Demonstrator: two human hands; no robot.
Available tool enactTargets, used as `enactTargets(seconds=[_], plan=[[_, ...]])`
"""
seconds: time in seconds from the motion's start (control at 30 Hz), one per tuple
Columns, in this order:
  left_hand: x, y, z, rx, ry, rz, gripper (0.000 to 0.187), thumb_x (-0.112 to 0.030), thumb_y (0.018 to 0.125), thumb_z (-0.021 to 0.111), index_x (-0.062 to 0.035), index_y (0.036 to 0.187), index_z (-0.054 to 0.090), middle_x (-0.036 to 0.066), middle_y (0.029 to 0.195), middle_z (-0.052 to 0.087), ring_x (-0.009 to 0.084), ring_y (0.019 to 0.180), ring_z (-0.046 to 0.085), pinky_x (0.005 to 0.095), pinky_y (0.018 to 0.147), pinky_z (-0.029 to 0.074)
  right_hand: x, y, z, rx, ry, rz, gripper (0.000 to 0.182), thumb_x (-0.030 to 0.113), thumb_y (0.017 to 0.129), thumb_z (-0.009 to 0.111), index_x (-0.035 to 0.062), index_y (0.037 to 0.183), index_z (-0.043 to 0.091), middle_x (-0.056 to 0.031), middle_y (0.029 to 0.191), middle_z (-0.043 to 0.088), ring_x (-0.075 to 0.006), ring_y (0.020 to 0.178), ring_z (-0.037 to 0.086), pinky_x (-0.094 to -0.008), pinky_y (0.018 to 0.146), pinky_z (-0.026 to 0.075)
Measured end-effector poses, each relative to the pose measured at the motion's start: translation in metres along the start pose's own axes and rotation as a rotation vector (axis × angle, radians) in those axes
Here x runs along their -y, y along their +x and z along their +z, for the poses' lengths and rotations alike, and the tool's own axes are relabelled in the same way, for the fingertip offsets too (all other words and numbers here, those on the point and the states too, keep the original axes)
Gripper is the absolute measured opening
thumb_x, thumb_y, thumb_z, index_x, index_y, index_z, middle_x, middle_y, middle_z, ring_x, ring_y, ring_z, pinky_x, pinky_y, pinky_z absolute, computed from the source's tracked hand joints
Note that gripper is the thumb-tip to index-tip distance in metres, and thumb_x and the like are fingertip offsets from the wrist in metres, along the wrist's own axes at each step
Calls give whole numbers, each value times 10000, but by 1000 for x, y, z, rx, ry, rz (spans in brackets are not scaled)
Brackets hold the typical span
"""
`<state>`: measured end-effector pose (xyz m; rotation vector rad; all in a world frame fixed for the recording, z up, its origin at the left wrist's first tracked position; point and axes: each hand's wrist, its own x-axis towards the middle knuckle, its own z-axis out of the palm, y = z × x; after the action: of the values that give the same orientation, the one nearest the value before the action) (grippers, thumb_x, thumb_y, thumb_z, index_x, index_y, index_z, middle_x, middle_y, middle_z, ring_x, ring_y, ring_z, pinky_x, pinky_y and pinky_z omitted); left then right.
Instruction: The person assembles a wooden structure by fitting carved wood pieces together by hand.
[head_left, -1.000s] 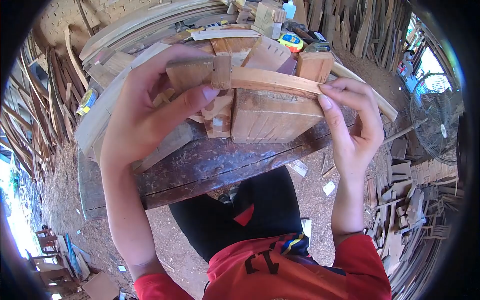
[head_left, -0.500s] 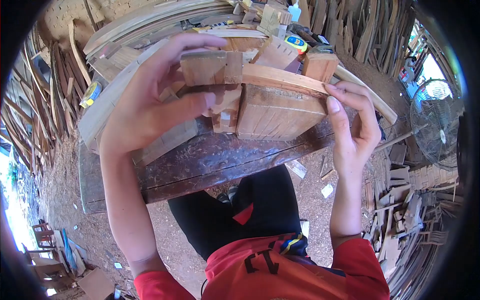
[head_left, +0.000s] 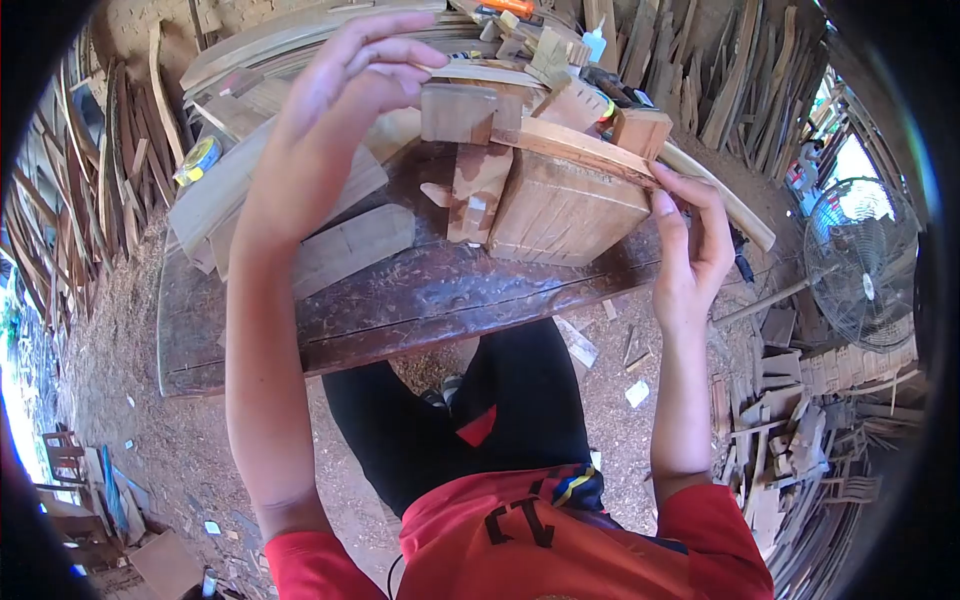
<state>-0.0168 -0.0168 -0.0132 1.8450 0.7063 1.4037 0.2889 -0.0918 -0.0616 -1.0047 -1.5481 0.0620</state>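
My right hand (head_left: 690, 225) pinches the right end of a thin wooden strip (head_left: 585, 147) between thumb and fingers. The strip lies along the top of a thick wooden block (head_left: 570, 212) standing on the bench. At the strip's left end sits a short wood block (head_left: 458, 113), above an upright wooden piece (head_left: 475, 190) beside the thick block. My left hand (head_left: 350, 90) is raised just left of the short block, its fingers stretched out and holding nothing.
Loose boards (head_left: 355, 245) lie left on the dark bench (head_left: 400, 318). A tape measure (head_left: 198, 160) rests at the far left, and a glue bottle (head_left: 595, 42) stands at the back. A fan (head_left: 860, 265) stands right; stacked timber (head_left: 690, 70) leans behind.
My left hand has come off the short block, moving up and away from it. My right hand keeps its pinch on the strip. The view has shifted slightly.
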Motion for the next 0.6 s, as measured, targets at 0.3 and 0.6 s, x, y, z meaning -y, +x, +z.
enactTargets(seconds=[0.3, 0.6], plan=[[-10, -85, 42, -300, 306, -19, 418, -93, 929, 667, -19, 1324, 552, 113, 1154, 655, 187, 1053, 624, 336, 955, 475, -1, -2, 2, -20, -1, -62, 229, 81, 917, 653, 40, 1139, 694, -64, 923, 658, -148, 841, 582, -287, 803, 456], [4, -96, 54, -478, 520, 3, 239, -72, 944, 672, -22, 1177, 660, 17, 830, 645, 101, 792, 607, 247, 807, 481, -15, -6, 7, -38, 78, -103, 274, 111, 901, 670, 29, 1162, 681, -81, 961, 662, -163, 808, 586, -312, 836, 462]])
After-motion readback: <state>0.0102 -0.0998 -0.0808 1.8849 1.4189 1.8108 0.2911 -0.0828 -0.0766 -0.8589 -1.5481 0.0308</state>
